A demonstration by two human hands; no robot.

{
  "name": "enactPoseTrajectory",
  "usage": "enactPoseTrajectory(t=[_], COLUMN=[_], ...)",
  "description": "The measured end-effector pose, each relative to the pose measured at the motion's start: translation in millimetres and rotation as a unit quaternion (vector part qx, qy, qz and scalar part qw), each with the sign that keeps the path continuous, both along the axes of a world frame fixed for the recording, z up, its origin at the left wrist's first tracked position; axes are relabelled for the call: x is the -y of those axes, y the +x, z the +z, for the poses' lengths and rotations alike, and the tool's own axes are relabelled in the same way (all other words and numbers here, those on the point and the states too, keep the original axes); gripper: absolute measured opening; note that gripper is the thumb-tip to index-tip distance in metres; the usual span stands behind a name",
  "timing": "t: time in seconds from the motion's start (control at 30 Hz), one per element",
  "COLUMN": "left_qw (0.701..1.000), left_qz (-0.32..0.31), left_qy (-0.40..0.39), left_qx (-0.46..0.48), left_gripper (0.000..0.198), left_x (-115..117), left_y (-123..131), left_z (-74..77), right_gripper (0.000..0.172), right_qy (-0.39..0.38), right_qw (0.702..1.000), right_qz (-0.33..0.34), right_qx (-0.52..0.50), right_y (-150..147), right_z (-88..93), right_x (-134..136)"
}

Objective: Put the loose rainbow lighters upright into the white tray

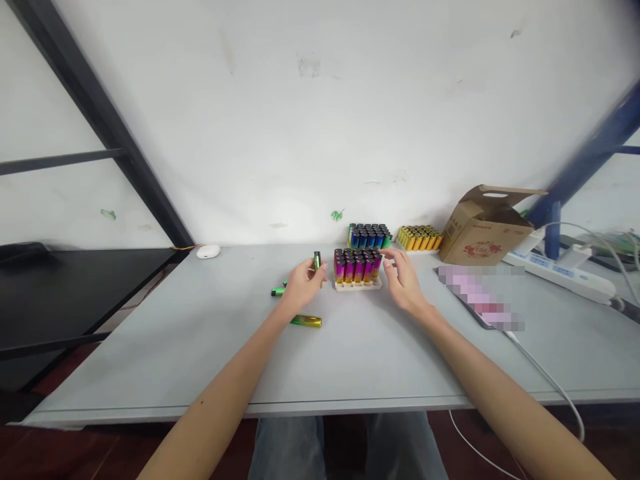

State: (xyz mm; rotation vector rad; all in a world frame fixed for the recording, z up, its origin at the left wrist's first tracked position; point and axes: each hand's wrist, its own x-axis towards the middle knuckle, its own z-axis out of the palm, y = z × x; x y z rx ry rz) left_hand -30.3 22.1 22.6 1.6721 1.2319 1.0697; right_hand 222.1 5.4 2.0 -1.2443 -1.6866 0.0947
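My left hand [304,283] is closed on a shiny green-gold tube [317,259], lighter-like in shape, held upright. It is just left of a pale tray [359,287] packed with upright purple-and-gold tubes [358,268] with dark tops. My right hand [401,279] is at the tray's right side, thumb and fingers apart, with nothing seen in it. Its fingertips are near the end tubes; I cannot tell if they touch. Below my left hand lies a green-and-gold tube [307,321]. A green tube with a black end [277,292] lies left of that hand, which partly hides the loose ones.
Behind stand blue-green tubes [370,236] and a tray of yellow tubes [419,237]. An open cardboard box [485,230], a white power strip [560,273] and a cabled phone [475,297] are to the right. A white case [208,251] lies far left on the grey table [200,347].
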Motion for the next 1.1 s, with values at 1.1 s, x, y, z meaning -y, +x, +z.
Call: enactPoseTrajectory(t=[1.1], left_qw=[0.894], left_qz=[-0.211], left_qy=[-0.257], left_qx=[0.299], left_gripper=[0.046], left_x=[19], left_y=[11], left_z=[15.9], right_gripper=[0.069], right_qy=[-0.187], right_qw=[0.966], right_qz=[0.067], right_qx=[0.165], right_y=[39], right_z=[-16.0], right_x=[-15])
